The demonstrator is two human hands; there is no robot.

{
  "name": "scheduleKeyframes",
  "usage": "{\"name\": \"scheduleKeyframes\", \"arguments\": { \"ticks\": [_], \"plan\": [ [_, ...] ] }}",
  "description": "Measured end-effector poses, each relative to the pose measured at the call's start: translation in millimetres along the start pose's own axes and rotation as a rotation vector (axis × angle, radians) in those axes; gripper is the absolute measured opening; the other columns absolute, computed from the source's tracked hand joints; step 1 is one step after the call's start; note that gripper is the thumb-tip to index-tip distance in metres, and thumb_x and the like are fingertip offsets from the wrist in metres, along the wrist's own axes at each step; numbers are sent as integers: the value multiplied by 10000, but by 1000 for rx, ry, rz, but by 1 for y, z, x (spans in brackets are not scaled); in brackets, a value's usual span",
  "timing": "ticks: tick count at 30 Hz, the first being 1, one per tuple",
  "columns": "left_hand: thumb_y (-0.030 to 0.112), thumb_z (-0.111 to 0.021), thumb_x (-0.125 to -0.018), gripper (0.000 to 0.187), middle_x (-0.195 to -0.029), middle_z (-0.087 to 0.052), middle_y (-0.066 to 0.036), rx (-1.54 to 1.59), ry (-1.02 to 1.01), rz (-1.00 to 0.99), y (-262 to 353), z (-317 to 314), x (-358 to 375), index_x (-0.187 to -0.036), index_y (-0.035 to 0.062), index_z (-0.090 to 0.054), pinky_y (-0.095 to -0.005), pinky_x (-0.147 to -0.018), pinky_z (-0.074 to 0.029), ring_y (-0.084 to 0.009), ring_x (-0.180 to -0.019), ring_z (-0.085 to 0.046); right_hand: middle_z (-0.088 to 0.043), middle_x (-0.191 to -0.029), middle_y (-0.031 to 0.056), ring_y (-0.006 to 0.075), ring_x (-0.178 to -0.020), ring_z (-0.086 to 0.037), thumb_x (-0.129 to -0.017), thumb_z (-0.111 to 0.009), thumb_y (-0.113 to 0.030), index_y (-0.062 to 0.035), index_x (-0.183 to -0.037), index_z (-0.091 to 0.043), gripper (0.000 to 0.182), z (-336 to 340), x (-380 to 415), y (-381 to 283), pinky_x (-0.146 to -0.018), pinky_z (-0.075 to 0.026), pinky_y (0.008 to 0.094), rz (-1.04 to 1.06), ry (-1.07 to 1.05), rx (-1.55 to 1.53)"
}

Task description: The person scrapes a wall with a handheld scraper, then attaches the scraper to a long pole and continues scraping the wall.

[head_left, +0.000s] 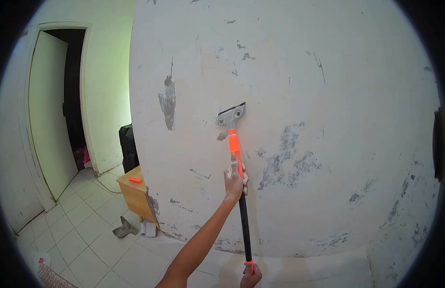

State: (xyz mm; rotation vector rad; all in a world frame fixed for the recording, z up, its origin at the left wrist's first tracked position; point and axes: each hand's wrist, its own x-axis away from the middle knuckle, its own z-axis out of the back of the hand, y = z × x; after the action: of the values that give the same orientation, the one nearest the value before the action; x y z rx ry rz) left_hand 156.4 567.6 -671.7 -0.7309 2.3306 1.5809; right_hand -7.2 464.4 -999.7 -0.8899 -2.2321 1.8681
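Note:
A long-handled wall scraper (245,225) with a grey metal head, an orange collar and a black shaft stands nearly upright against the wall. Its blade edge is at the patchy white wall (337,115), slightly tilted. My left hand (235,177), dusted with white powder, wraps round the orange upper part of the handle. Lower down, at the bottom end of the shaft, my right hand (251,277) is closed on the orange-tipped grip. Grey bare spots show on the wall around the scraper head.
Left of the wall corner stands a small wooden cabinet (134,199) with an orange object (134,180) on top. A grey flat-bladed piece (125,227) lies on the tiled floor (90,225). Behind are a black case (128,146) and a partly open door (48,110).

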Motion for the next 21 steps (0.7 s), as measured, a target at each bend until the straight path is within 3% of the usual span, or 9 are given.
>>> {"name": "scheduleKeyframes", "arguments": {
  "ticks": [2, 6, 9, 13, 18, 21],
  "plan": [
    [691, -381, -967, 630, -466, -425, -27, -28, 11, 46, 19, -1, -17, -835, 81, -467, -303, -261, -346, -144, -284, -406, -373, -643, -62, 76, -577, -332, -988, -649, -280, -37, -792, -623, 314, -9, -5, -15, -525, -324, 253, -6, -39, -24],
    [686, -355, -976, 634, -456, -425, -42, 15, -69, -67, 40, -2, -42, -855, 73, -467, -316, -255, -355, -167, -274, -415, -396, -646, -63, 72, -580, -351, -1002, -622, -311, -24, -852, -656, 326, -15, -13, -73, -536, -338, 250, -20, -192, -33],
    [676, -358, -980, 626, -455, -422, -41, 40, -67, -82, 36, 2, -37, -850, 73, -467, -314, -250, -358, -168, -270, -411, -419, -656, -68, 63, -594, -367, -1011, -600, -340, -22, -885, -677, 351, -13, -15, -62, -548, -343, 242, -125, -243, -159],
    [675, -351, -982, 622, -450, -416, -41, 4, -31, 6, 7, 10, -21, -854, 77, -462, -310, -247, -357, -174, -265, -408, -444, -669, -70, 51, -608, -383, -1012, -592, -354, -26, -919, -694, 356, 6, -10, -31, -555, -342, 233, -103, -279, -191],
    [674, -363, -981, 621, -451, -425, -42, 24, -36, -5, 43, 3, -35, -844, 77, -464, -317, -254, -364, -171, -267, -404, -460, -677, -72, 42, -610, -384, -1017, -580, -342, -13, -959, -699, 355, -7, -9, -46, -553, -327, 226, 46, -239, -135],
    [670, -364, -983, 619, -451, -429, -43, 37, -24, -36, 37, 3, -38, -853, 74, -472, -305, -250, -354, -172, -264, -401, -463, -685, -70, 46, -612, -385, -1014, -588, -338, -5, -975, -700, 354, -3, -13, -75, -553, -330, 231, -29, -267, -128]
  ]
}}
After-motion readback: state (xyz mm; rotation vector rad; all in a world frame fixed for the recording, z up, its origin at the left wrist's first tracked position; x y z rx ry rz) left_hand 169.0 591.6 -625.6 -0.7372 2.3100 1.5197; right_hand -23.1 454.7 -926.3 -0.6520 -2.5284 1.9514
